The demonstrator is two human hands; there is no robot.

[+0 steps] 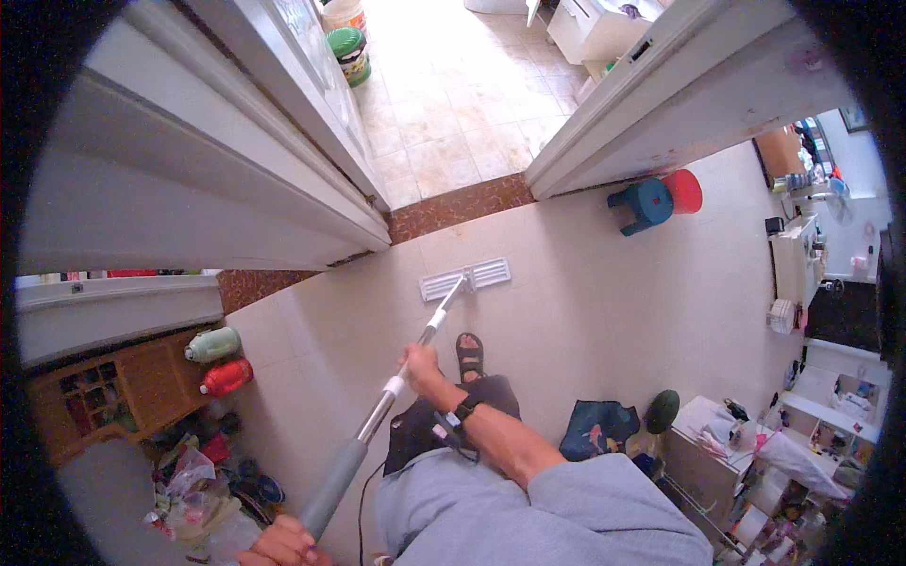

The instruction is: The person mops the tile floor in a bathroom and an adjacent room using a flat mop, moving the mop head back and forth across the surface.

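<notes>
A flat mop with a silver pole slants from the lower left toward the middle of the floor. Its white ribbed head lies on the pale tiles, a little short of the doorway. My right hand, with a dark watch at the wrist, is wrapped round the pole at a white collar. At the lower edge, my left hand is closed round the end of the thick grey grip. One foot in a dark sandal stands just behind the mop head.
A brown threshold leads into a bright tiled room with a green-lidded bucket. A blue stool and red bucket stand right. Green and red flasks sit left, above piled bags. A cluttered table is at lower right.
</notes>
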